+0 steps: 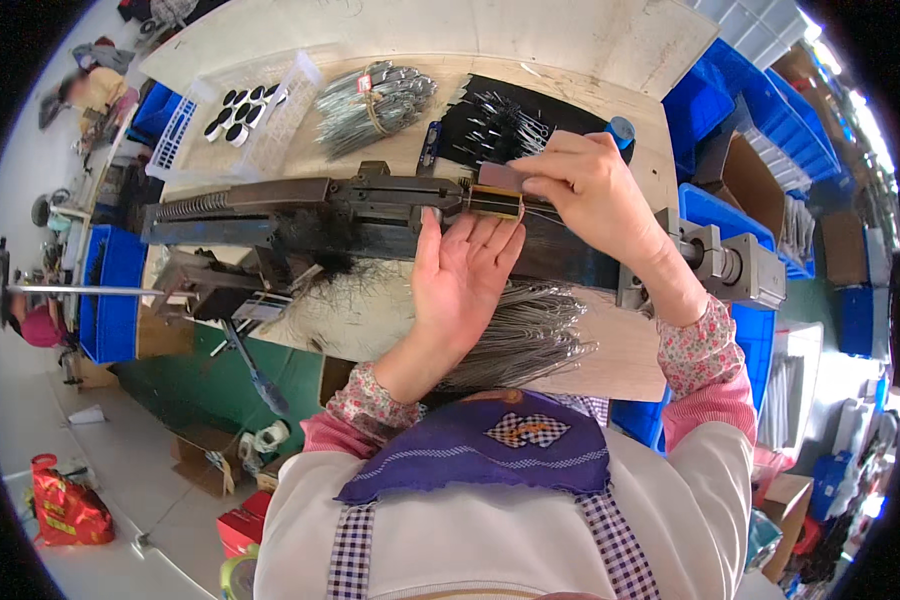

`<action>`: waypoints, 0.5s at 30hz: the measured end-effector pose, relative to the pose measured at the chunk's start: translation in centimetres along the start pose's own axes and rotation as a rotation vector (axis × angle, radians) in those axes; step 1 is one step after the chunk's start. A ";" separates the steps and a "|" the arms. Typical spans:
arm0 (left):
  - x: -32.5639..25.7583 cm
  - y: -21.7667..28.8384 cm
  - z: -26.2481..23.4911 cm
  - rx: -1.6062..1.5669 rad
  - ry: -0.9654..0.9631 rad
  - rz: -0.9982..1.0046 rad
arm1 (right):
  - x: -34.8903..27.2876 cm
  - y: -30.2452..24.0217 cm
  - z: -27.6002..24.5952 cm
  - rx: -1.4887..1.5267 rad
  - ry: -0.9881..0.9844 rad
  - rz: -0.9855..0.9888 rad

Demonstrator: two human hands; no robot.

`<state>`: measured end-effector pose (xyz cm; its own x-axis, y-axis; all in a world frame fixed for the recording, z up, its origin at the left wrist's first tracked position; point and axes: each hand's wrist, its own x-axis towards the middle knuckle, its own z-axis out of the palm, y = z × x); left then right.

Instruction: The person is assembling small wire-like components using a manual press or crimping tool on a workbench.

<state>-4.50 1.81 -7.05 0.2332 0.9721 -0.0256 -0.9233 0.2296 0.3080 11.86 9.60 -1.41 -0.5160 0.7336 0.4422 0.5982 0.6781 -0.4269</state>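
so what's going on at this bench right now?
A person works at a dark metal machine on a wooden bench. The left hand lies open, palm up, under a small brass-coloured part on the machine. The right hand reaches over from the right and pinches thin wires at that part. A pile of wire pieces lies below the hands, a tied bundle behind the machine.

Both hands (530,230) — on dark machine (310,215)
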 end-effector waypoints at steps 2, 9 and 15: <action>0.1 0.0 1.0 0.001 0.142 0.038 | 0.1 0.4 0.3 0.016 -0.066 -0.004; 0.2 0.5 -0.1 0.107 0.060 -0.004 | 0.3 -0.2 0.1 -0.042 -0.154 -0.049; 0.3 0.5 0.3 0.100 0.050 -0.026 | -0.2 0.1 0.3 -0.103 -0.119 -0.091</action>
<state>-4.77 2.17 -6.61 0.2387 0.9676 -0.0818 -0.8813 0.2513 0.4002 11.86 9.54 -1.74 -0.6358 0.6737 0.3766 0.6024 0.7382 -0.3036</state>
